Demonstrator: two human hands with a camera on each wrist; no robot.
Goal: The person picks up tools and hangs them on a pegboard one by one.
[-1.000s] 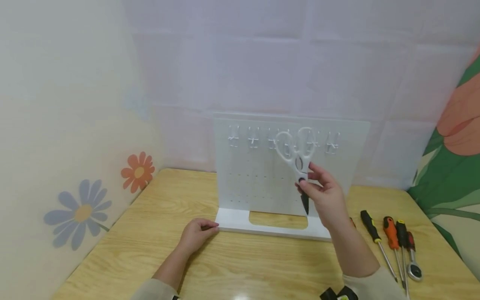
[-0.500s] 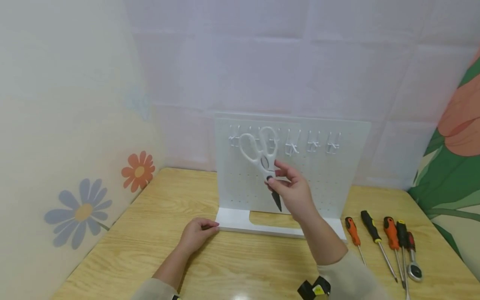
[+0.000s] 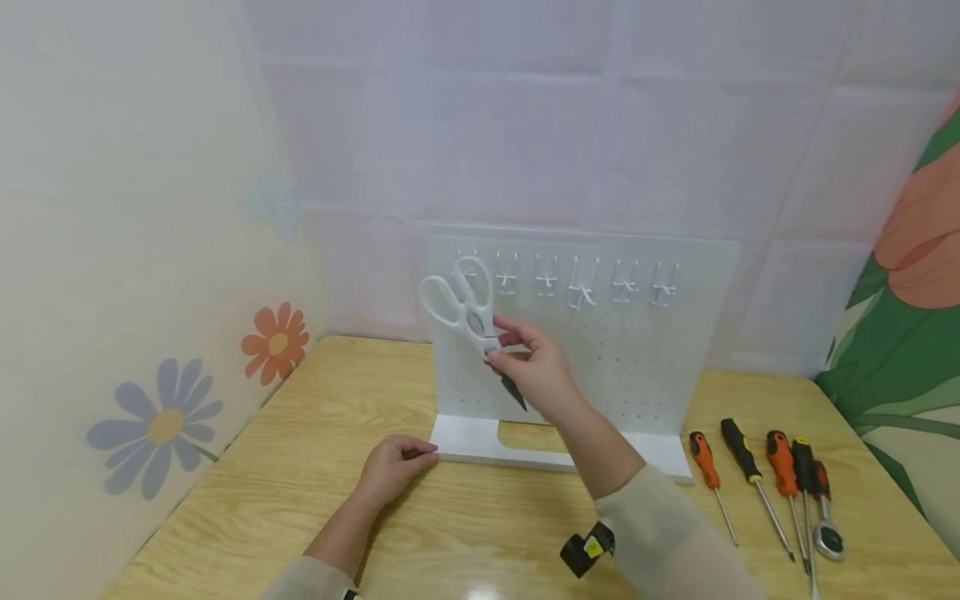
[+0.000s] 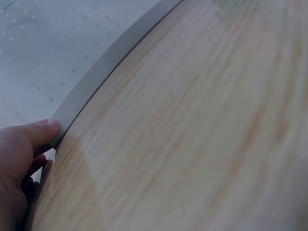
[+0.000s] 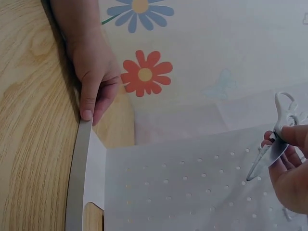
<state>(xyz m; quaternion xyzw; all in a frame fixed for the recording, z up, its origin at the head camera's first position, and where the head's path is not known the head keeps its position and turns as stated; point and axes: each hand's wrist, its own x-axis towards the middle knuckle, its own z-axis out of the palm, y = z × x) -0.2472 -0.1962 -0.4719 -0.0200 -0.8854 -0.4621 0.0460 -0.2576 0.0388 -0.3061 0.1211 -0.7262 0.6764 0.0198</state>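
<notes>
White-handled scissors (image 3: 474,321) are held up in front of the upper left of a white pegboard (image 3: 630,358), loops up and dark blades pointing down to the right. My right hand (image 3: 540,375) pinches them near the pivot with thumb and fingers. In the right wrist view the scissors (image 5: 274,144) show a bare blade in front of the perforated panel. Thumb and fingers of my left hand (image 3: 393,471) pinch the front left corner of the pegboard's base; the left wrist view shows the thumb on that base edge (image 4: 91,79). The scissor loops overlap the leftmost hook.
A row of white hooks (image 3: 581,292) lines the board's upper part. Several screwdrivers (image 3: 742,450) and a ratchet wrench (image 3: 828,533) lie on the wooden table (image 3: 450,533) at the right. A flowered wall stands close on the left, and a pale cloth hangs behind.
My right hand has carried the scissors leftward across the board, from the right-hand hooks to the leftmost one, tilting them slightly further left. My left hand has stayed at the base corner.
</notes>
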